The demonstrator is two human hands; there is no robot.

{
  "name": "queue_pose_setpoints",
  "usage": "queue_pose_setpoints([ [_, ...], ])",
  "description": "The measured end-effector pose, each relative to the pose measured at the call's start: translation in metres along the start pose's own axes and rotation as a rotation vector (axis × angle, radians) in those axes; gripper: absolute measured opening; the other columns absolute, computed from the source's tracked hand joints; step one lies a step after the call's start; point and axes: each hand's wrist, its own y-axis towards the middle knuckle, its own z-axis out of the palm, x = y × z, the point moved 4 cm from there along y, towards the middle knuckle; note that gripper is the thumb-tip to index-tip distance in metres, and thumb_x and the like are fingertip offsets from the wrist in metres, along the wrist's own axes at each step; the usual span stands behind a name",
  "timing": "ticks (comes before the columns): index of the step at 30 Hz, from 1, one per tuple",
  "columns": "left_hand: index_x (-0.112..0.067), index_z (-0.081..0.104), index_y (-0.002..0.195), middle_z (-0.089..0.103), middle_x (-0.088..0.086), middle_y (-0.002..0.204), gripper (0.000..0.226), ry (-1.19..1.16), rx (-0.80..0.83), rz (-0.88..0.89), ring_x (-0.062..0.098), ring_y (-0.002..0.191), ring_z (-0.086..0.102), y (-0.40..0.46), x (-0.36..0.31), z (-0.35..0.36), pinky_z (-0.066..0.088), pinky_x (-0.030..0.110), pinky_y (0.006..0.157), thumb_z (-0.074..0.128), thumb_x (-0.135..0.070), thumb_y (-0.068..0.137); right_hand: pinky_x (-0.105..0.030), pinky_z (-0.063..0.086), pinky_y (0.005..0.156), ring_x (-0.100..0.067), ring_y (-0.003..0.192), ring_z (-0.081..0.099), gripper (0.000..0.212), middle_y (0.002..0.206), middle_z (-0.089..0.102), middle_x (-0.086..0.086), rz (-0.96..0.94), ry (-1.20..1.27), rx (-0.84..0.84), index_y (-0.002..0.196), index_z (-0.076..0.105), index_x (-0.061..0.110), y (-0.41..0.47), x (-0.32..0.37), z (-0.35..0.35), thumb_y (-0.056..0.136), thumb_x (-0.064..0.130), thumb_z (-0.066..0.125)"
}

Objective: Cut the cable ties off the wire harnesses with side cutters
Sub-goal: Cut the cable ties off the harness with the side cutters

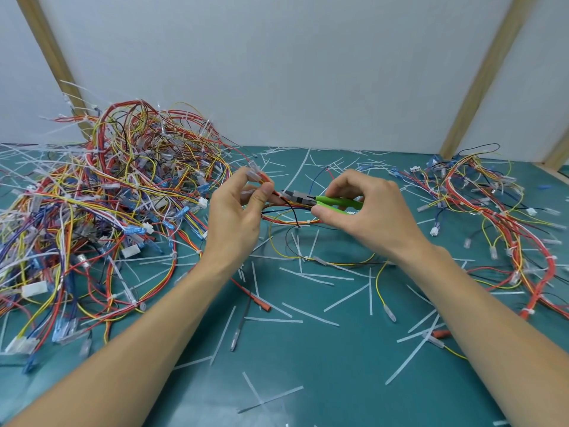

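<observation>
Head view: left hand (237, 211) pinching a wire harness (295, 221), right hand (366, 211) curled around green side cutters (326, 201).

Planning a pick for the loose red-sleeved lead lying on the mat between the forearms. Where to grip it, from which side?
Take the red-sleeved lead at its stiff red sleeve near the capped end, probably from straight above. It lies flat on the green mat, running diagonally, so the grip should close across its width. White cut cable-tie strips lie close by; the left forearm crowds that side.

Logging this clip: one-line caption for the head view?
Left hand pinches a harness while right hand works green-handled side cutters over a tie-strewn mat.
</observation>
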Motion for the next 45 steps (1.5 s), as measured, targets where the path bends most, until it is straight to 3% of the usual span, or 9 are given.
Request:
queue_pose_setpoints([
  [3, -0.005, 0.056, 0.097, 0.072, 0.017, 0.087, 0.005, 0.010, -0.006, -0.003, 0.016, 0.080, 0.076, 0.000, 0.000, 0.000, 0.053, 0.020, 0.074, 0.058, -0.008, 0.100, -0.010, 0.041, 0.065, -0.004, 0.073, 0.068, 0.031, 0.073, 0.072, 0.018, 0.006, 0.027, 0.002, 0.082, 0.067, 0.027, 0.000, 0.000, 0.000, 0.074, 0.051, 0.085],
  [7, 0.000, 0.055, 0.098, 0.072, -0.002, 0.080, 0.010, 0.045, -0.004, -0.004, 0.015, 0.078, 0.076, 0.000, 0.002, -0.001, 0.056, 0.028, 0.076, 0.059, -0.009, 0.100, -0.009, 0.040, 0.062, -0.004, 0.067, 0.067, 0.024, 0.069, 0.072, 0.015, 0.007, 0.051, 0.047, 0.079, 0.073, 0.027, 0.000, 0.001, 0.002, 0.076, 0.047, 0.085],
  [15, 0.003, 0.055, 0.096, 0.073, -0.008, 0.072, 0.009, 0.054, 0.016, -0.003, 0.014, 0.077, 0.075, -0.002, 0.002, 0.002, 0.053, 0.021, 0.074, 0.058, -0.005, 0.100, -0.026, 0.052, 0.065, -0.008, 0.064, 0.067, 0.026, 0.068, 0.073, 0.012, 0.030, 0.017, 0.066, 0.072, 0.070, 0.023, 0.000, 0.001, 0.002, 0.075, 0.044, 0.085],
  [20, -0.002, 0.055, 0.095, 0.073, -0.002, 0.076, 0.007, 0.043, 0.015, -0.011, 0.014, 0.078, 0.075, -0.003, 0.002, 0.002, 0.055, 0.024, 0.078, 0.057, -0.005, 0.100, -0.024, 0.049, 0.062, -0.009, 0.063, 0.065, 0.026, 0.068, 0.072, 0.013, 0.056, 0.031, 0.078, 0.072, 0.071, 0.023, -0.001, -0.001, 0.003, 0.075, 0.045, 0.085],
  [25, -0.014, 0.054, 0.092, 0.076, -0.003, 0.075, 0.011, -0.029, -0.029, -0.059, 0.015, 0.084, 0.076, -0.001, 0.004, 0.000, 0.055, 0.022, 0.083, 0.058, -0.009, 0.101, -0.028, 0.052, 0.063, -0.009, 0.063, 0.067, 0.021, 0.069, 0.074, 0.008, 0.140, 0.273, 0.060, 0.078, 0.075, 0.019, 0.002, -0.004, -0.001, 0.082, 0.038, 0.083],
  [29, -0.017, 0.056, 0.090, 0.078, -0.002, 0.077, 0.012, -0.082, -0.088, -0.130, 0.014, 0.084, 0.076, 0.000, 0.010, -0.003, 0.057, 0.023, 0.081, 0.059, -0.014, 0.101, -0.029, 0.053, 0.065, -0.011, 0.065, 0.064, 0.021, 0.072, 0.072, 0.004, 0.189, 0.482, 0.320, 0.086, 0.075, 0.014, 0.003, -0.004, -0.003, 0.082, 0.034, 0.080],
  [32, -0.005, 0.059, 0.098, 0.078, 0.000, 0.078, 0.012, -0.093, -0.132, -0.155, 0.013, 0.083, 0.075, 0.002, 0.014, -0.008, 0.055, 0.017, 0.075, 0.059, -0.017, 0.102, -0.033, 0.055, 0.080, -0.007, 0.075, 0.069, 0.016, 0.081, 0.078, 0.004, 0.154, 0.403, 0.454, 0.089, 0.078, 0.016, -0.005, 0.006, 0.010, 0.081, 0.028, 0.086],
  [36, -0.003, 0.061, 0.100, 0.077, -0.003, 0.075, 0.014, -0.101, -0.216, -0.180, 0.012, 0.081, 0.075, 0.005, 0.018, -0.015, 0.054, 0.017, 0.074, 0.060, -0.017, 0.101, -0.033, 0.056, 0.085, -0.001, 0.083, 0.071, 0.029, 0.082, 0.075, 0.021, -0.115, -0.106, 0.300, 0.087, 0.077, 0.033, -0.014, 0.030, 0.017, 0.074, 0.058, 0.074],
  [45, -0.013, 0.065, 0.095, 0.077, -0.001, 0.077, 0.011, -0.230, -0.349, -0.369, 0.012, 0.079, 0.074, 0.007, 0.022, -0.024, 0.058, 0.033, 0.084, 0.062, -0.023, 0.100, -0.032, 0.053, 0.085, -0.002, 0.092, 0.063, 0.032, 0.089, 0.072, 0.021, -0.081, -0.145, 0.561, 0.095, 0.072, 0.034, -0.022, 0.023, 0.036, 0.076, 0.060, 0.078],
])
